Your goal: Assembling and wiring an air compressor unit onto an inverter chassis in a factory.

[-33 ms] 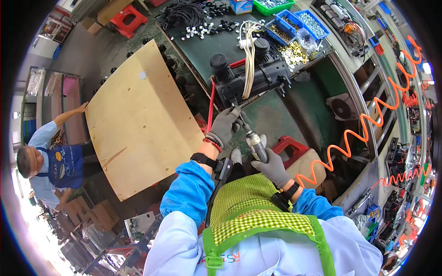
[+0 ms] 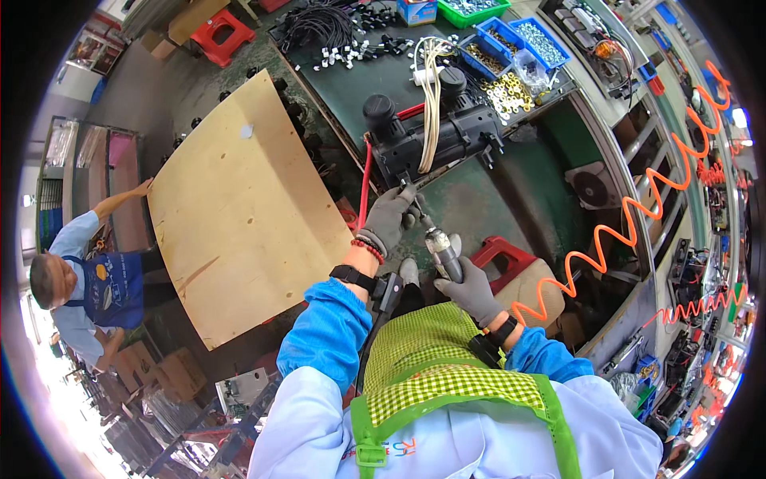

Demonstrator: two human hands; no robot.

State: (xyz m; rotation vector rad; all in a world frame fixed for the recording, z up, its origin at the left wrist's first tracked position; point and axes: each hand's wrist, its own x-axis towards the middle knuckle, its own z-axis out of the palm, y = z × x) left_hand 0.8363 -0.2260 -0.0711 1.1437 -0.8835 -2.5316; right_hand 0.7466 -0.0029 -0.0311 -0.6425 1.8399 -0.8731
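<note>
1. Nearest the camera, a green-and-yellow checked vest is worn over blue sleeves and a white coat; the cloth looks soft and creased.

2. The right hand, in a grey knit glove, is closed in a full grip around the body of a pneumatic screwdriver, a slim cylinder of dull metal that is tilted up and to the left.

3. The left hand, gloved alike, with a red bead band and a black watch at the wrist, is curled at the tool's tip; the fingers appear pinched there, though what lies between them is too small to tell.

4. The tip is held at the near edge of a black motor-like assembly, hard and ribbed, which rests on the dark green worktop with a bundle of cream cables draped over it.

5. The work is judged to be in mid-fastening: the assembly is already seated and wired, and how many screws are left cannot be told.

6. A coiled orange air hose is strung to the right.

7. Further off, blue bins of small brass and steel parts are set on the worktop.

8. To the left, a plywood sheet, pale and smooth, is steadied by another person's hand.
</note>
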